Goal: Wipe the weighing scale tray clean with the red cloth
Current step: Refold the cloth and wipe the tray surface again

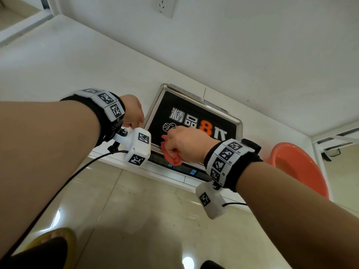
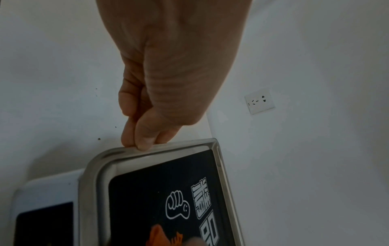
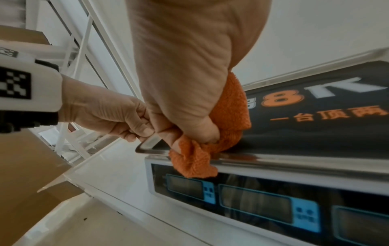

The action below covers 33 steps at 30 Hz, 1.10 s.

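Head view shows the right hand (image 1: 186, 141) closed around the bunched red cloth (image 1: 171, 152), with the cloth pressed onto the weighing scale tray (image 1: 155, 109) at its near edge. A fold of cloth spills out below the fist and hangs over the tray's front rim, down toward the scale's display panel (image 3: 242, 196).

In the right wrist view the thumb (image 3: 202, 128) and curled fingers squeeze the cloth from both sides, and the cloth bulges out behind the palm onto the tray's black printed sheet (image 3: 315, 103). The orange figure 8 and the white characters on that sheet lie just beyond the grip, farther onto the tray.

Just beside this grip, at the tray's corner, the left hand (image 1: 132, 111) pinches the steel rim. The left wrist view shows its thumb tip (image 2: 144, 143) on top of the raised edge and the fingers (image 2: 128, 133) curled behind and under it, so the rim sits between them. The two hands are close, nearly touching at the knuckles in the right wrist view.

The scale stands on a white counter (image 1: 58, 65) against a white wall with a socket (image 1: 164, 5). To the right of the cloth hand, past the scale, an orange basin (image 1: 299, 167) sits below the counter's edge. Tiled floor (image 1: 136, 220) lies beneath both forearms.
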Tool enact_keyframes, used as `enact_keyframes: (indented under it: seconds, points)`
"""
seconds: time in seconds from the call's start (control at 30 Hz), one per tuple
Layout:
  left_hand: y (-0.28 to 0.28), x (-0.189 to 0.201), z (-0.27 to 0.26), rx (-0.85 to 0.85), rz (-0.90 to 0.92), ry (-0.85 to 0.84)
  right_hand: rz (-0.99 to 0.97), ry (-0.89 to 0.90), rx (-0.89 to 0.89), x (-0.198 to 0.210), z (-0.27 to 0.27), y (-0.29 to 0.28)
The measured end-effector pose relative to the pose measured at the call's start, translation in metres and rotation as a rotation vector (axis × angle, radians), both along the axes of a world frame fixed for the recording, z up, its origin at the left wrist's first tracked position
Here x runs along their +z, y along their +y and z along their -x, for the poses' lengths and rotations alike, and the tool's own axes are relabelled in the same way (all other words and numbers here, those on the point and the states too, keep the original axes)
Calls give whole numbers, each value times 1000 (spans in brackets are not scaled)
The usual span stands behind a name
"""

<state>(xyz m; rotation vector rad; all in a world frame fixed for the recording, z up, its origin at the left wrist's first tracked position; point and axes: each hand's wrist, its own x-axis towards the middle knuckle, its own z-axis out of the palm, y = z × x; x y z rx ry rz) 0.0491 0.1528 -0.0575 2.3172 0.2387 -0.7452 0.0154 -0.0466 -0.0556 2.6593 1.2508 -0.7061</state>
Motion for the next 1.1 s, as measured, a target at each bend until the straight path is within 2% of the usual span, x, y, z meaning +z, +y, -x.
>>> enact_keyframes:
  seconds: [0.07, 0.13, 0.2, 0.3, 0.37, 0.47, 0.53, 0.67, 0.77, 0.87, 1.1]
  points:
    - [1, 1, 1, -24, -27, -7, -5, -14, 0, 2, 4, -9]
    - [-1, 4, 2, -51, -48, 0, -69, 30, -78, 9, 3, -18]
    - [-4, 8, 1, -59, -71, -5, -133, 96, -253, 17, -6, -25]
    - [-9, 17, -1, -63, -114, -110, -277, 212, -621, 26, -20, -37]
    - [-15, 20, -3, -43, -7, -123, -342, 276, -816, 28, -27, -42]
    - [-27, 25, -2, -28, 212, 44, -319, 275, -969, 20, -35, -37]
    - [-35, 26, 0, -31, 252, 122, -283, 230, -966, 10, -33, -26]
    - [-42, 19, 0, -88, 210, 112, -116, 71, -739, 12, -24, -4]
    - [-43, 18, 1, -119, 162, 91, 17, 122, -585, 21, -18, 5]
    - [-42, 18, 0, -127, 153, 89, 75, 170, -534, 28, -14, 5]
    - [-43, 18, -1, -78, 205, 126, -84, 88, -605, 29, -30, 16]
